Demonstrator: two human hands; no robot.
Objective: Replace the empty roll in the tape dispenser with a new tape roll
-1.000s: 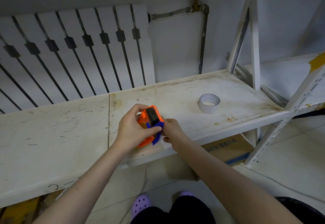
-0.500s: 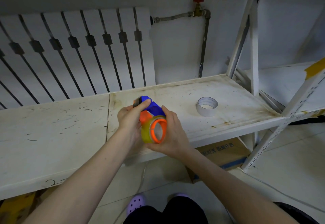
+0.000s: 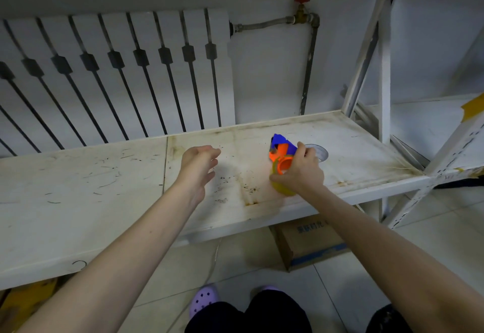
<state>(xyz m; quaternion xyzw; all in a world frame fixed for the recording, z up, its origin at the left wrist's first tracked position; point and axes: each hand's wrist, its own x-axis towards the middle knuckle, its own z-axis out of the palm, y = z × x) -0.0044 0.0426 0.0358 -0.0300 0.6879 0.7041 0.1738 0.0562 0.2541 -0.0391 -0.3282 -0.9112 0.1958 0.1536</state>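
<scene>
Gripping: the right hand [image 3: 301,171] is wrapped around the tape dispenser [image 3: 281,161], fingers curled over its side, holding it just above the shelf [image 3: 104,196]
Left hand: the left hand [image 3: 199,161] hovers over the shelf with nothing in it, fingers loosely curled, well apart from the dispenser
Dispenser look: orange plastic body with a blue part at the upper end, tilted; a round orange hub faces the camera
Roll on dispenser: a yellowish tape roll [image 3: 281,187] sits around the hub, its lower edge showing below the right hand
Dispenser place: over the right half of the shelf, near the front edge; whether it touches the board cannot be told
Second roll: a pale tape roll [image 3: 320,153] lies flat on the shelf just behind the right hand, partly hidden by it
Surface: white shelf boards, scratched, with dark specks and rusty stains, a seam between two boards
Frame: white metal uprights [image 3: 383,71] at the right end, patches of yellow tape on them
Wall: a white radiator [image 3: 117,71] behind the shelf, a pipe with a red-handled valve [image 3: 302,9] to its right
Below: a cardboard box [image 3: 311,241] under the shelf on a tiled floor; a purple clog [image 3: 204,300] and dark trousers at the bottom edge
</scene>
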